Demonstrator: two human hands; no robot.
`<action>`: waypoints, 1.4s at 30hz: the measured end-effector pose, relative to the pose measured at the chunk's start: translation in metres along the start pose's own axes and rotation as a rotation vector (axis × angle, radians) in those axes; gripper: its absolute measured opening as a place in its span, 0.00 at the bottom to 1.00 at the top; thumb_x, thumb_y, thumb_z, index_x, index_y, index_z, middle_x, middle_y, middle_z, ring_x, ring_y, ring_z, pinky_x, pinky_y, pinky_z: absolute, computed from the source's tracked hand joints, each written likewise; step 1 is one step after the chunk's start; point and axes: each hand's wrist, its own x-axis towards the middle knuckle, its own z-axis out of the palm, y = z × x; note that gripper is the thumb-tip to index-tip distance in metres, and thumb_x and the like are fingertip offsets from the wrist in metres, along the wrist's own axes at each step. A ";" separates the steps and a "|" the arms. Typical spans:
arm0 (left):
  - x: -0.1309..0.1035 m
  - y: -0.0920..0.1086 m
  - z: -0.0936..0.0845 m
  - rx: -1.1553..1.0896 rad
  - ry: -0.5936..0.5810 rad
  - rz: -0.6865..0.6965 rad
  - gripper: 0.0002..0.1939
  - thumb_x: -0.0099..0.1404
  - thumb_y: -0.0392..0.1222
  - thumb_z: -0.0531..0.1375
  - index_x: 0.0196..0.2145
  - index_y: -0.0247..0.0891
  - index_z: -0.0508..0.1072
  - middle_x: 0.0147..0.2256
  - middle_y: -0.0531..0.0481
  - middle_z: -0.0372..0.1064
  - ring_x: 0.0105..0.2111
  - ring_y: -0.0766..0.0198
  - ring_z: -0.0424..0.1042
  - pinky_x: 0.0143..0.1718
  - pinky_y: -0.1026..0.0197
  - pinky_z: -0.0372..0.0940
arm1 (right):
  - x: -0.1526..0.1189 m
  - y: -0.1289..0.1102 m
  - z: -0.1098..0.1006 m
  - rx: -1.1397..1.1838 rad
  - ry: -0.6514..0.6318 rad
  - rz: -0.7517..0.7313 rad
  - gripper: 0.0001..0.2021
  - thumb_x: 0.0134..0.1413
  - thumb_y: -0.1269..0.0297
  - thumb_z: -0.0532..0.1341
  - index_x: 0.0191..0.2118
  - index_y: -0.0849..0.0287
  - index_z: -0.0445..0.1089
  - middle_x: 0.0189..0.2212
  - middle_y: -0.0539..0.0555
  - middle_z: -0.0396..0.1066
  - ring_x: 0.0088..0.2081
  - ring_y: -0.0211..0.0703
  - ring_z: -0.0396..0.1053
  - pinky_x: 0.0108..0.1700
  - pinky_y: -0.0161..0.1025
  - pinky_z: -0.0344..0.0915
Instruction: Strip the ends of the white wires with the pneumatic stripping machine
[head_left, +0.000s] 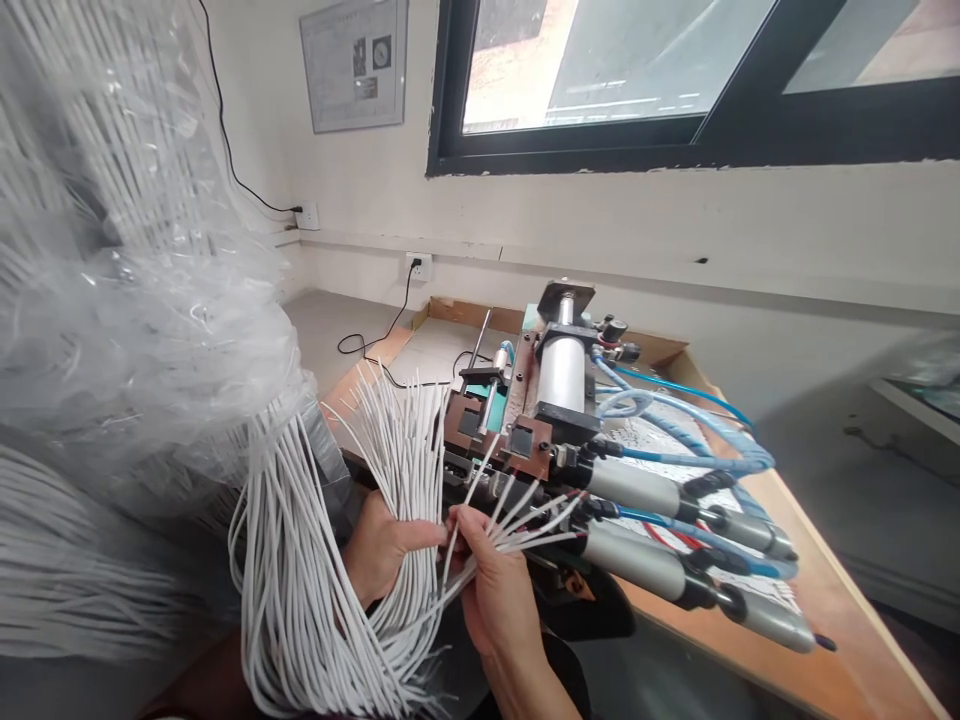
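Note:
My left hand (386,548) is closed around a thick bundle of white cables (405,455), its thumb lying across the front. The cable ends fan upward above that fist. Just to the right, my right hand (495,580) pinches a few separate white cables (517,515), which spread toward the machine. Some of their tips look reddish. Both hands nearly touch at the fingertips. Beyond them stands a pneumatic machine (561,370) with silver cylinders and brown plates, close to the cable ends. Long cable loops hang down below my left hand.
Plastic-wrapped cable bundles (150,300) fill the left side. Blue air hoses (690,455) curl at the machine's right. Silver cylinders (637,560) stick out toward the front right over the wooden table edge (847,640). A black cord (367,345) runs to a wall socket (420,266).

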 end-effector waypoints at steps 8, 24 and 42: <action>0.000 0.004 0.000 -0.001 0.045 -0.075 0.10 0.41 0.31 0.62 0.27 0.34 0.72 0.19 0.53 0.70 0.20 0.63 0.70 0.21 0.63 0.64 | 0.008 -0.001 -0.006 0.122 0.077 0.110 0.12 0.28 0.63 0.71 0.20 0.63 0.70 0.15 0.46 0.65 0.18 0.31 0.59 0.21 0.30 0.56; -0.003 0.000 -0.003 0.007 -0.015 -0.025 0.07 0.41 0.28 0.61 0.22 0.34 0.70 0.18 0.55 0.68 0.20 0.66 0.68 0.21 0.64 0.63 | -0.004 0.008 -0.008 -0.070 -0.004 -0.066 0.12 0.35 0.59 0.68 0.22 0.62 0.71 0.15 0.47 0.63 0.19 0.32 0.56 0.21 0.31 0.52; 0.001 0.001 -0.006 0.001 0.085 0.158 0.13 0.38 0.28 0.64 0.26 0.36 0.72 0.23 0.56 0.70 0.26 0.66 0.68 0.32 0.64 0.63 | -0.006 0.006 -0.016 -0.251 -0.165 0.023 0.13 0.35 0.58 0.68 0.28 0.62 0.74 0.22 0.51 0.70 0.27 0.41 0.65 0.33 0.38 0.60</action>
